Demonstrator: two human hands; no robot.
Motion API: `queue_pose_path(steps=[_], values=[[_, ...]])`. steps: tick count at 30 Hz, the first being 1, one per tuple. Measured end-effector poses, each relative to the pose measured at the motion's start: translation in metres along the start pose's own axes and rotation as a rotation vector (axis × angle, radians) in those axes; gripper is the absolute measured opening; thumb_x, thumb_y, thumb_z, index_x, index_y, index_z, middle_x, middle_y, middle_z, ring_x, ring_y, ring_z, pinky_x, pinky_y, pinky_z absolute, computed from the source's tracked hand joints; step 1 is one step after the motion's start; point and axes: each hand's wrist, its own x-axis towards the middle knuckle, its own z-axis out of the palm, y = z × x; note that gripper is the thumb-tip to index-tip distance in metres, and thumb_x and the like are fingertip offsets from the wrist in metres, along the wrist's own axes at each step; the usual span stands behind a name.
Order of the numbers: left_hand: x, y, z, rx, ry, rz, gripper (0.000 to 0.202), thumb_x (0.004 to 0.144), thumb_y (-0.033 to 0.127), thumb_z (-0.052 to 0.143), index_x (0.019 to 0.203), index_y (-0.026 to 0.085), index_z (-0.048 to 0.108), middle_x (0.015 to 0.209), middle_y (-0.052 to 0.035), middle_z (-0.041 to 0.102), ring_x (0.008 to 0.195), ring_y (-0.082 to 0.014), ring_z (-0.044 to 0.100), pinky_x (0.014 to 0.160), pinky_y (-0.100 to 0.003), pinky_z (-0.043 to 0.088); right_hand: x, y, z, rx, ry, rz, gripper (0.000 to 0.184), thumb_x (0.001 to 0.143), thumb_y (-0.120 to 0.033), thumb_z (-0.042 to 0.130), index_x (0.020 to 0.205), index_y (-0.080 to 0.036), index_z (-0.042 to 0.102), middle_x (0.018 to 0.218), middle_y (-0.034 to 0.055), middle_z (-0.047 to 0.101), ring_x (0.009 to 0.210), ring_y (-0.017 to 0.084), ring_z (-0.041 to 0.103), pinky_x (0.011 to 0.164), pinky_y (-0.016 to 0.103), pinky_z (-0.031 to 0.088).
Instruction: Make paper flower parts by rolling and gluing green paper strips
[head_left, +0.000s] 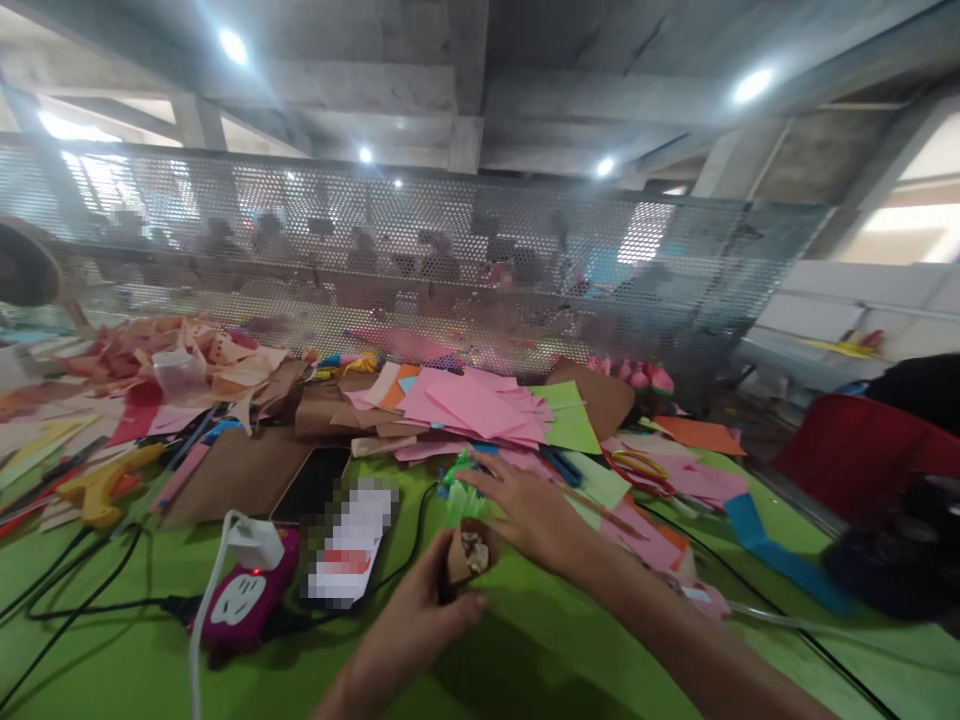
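Probably light and easily crushed, the small brown roll (458,566) looks like paper; its side suits a gentle hold. The left hand (433,606) grips it above the green table (574,665); whether the right hand (525,502) grasps the green strips (459,503), I cannot tell.

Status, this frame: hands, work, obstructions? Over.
Left hand: holding small brown object with mottled end. Right hand: over green translucent material, contact unclear. Pink paper sheets piled beyond, not between hands.
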Motion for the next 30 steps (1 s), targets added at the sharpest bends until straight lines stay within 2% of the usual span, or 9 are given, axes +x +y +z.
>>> queue_pose_path(steps=[1,3,5,7,13,17,20,27,30], values=[[0.0,0.002,0.002,0.002,0.023,0.003,0.067,0.059,0.035,0.085,0.121,0.019,0.065,0.125,-0.0114,0.068,0.121,-0.0315,0.058,0.099,-0.037,0.047,-0.01,-0.002,-0.005,0.043,0.057,0.017,0.057,0.083,-0.014,0.062,0.138,-0.027,0.051,0.146,0.0115,0.047,0.126,0.029,0.05,0.1,0.044,0.042],[0.0,0.007,0.007,0.02,0.057,0.025,0.065,0.06,0.035,0.084,0.121,0.019,0.065,0.126,-0.013,0.068,0.124,-0.0331,0.057,0.102,-0.04,0.045,-0.032,-0.008,-0.014,0.209,0.207,0.025,0.044,0.088,-0.016,0.059,0.13,-0.028,0.056,0.136,0.0089,0.056,0.124,0.026,0.051,0.101,0.042,0.042],[0.001,0.013,0.014,0.055,0.082,0.045,0.064,0.061,0.035,0.083,0.12,0.018,0.065,0.125,-0.0134,0.069,0.124,-0.0335,0.057,0.103,-0.041,0.044,-0.053,-0.016,-0.022,0.396,0.34,0.022,0.028,0.09,-0.017,0.058,0.115,-0.028,0.063,0.117,0.0069,0.065,0.111,0.023,0.059,0.095,0.038,0.047],[0.003,0.017,0.021,0.106,0.084,0.063,0.065,0.061,0.034,0.082,0.121,0.016,0.064,0.125,-0.0136,0.068,0.122,-0.0328,0.058,0.102,-0.039,0.045,-0.071,-0.023,-0.026,0.487,0.407,0.027,0.022,0.091,-0.018,0.058,0.108,-0.03,0.066,0.106,0.005,0.066,0.102,0.022,0.061,0.09,0.036,0.049],[0.015,0.016,0.04,0.296,-0.106,0.211,0.038,0.078,0.026,0.069,0.114,0.018,0.062,0.116,-0.0082,0.07,0.107,-0.0244,0.063,0.087,-0.027,0.05,-0.098,-0.025,-0.017,0.413,0.413,0.054,0.032,0.085,-0.014,0.062,0.112,-0.032,0.064,0.111,0.007,0.062,0.104,0.025,0.058,0.087,0.038,0.05],[0.026,0.003,0.045,0.319,-0.183,0.243,0.037,0.082,0.028,0.068,0.116,0.018,0.059,0.107,-0.0077,0.069,0.102,-0.0238,0.063,0.085,-0.028,0.049,-0.106,-0.025,-0.012,0.261,0.356,0.095,0.035,0.085,-0.018,0.062,0.117,-0.03,0.061,0.121,0.0106,0.057,0.11,0.03,0.054,0.09,0.047,0.048],[0.033,-0.006,0.049,0.251,-0.255,0.242,0.038,0.081,0.027,0.068,0.117,0.018,0.057,0.107,-0.0074,0.067,0.101,-0.0233,0.062,0.086,-0.029,0.049,-0.111,-0.028,-0.012,0.216,0.32,0.149,0.029,0.085,-0.017,0.061,0.111,-0.027,0.062,0.119,0.0107,0.056,0.108,0.031,0.054,0.088,0.049,0.047],[0.042,-0.012,0.055,0.159,-0.297,0.177,0.04,0.075,0.02,0.072,0.113,0.02,0.058,0.109,-0.0051,0.065,0.102,-0.022,0.06,0.089,-0.029,0.047,-0.111,-0.014,-0.008,0.388,0.391,0.14,0.03,0.086,-0.011,0.059,0.111,-0.027,0.059,0.117,0.0069,0.052,0.111,0.025,0.052,0.092,0.041,0.046],[0.042,-0.012,0.052,0.139,-0.328,0.173,0.037,0.078,0.023,0.071,0.113,0.021,0.059,0.112,-0.0054,0.065,0.105,-0.0219,0.059,0.091,-0.029,0.045,-0.111,-0.009,-0.004,0.434,0.401,0.138,0.028,0.084,-0.009,0.059,0.106,-0.027,0.059,0.121,0.0067,0.051,0.118,0.025,0.05,0.095,0.039,0.045]])
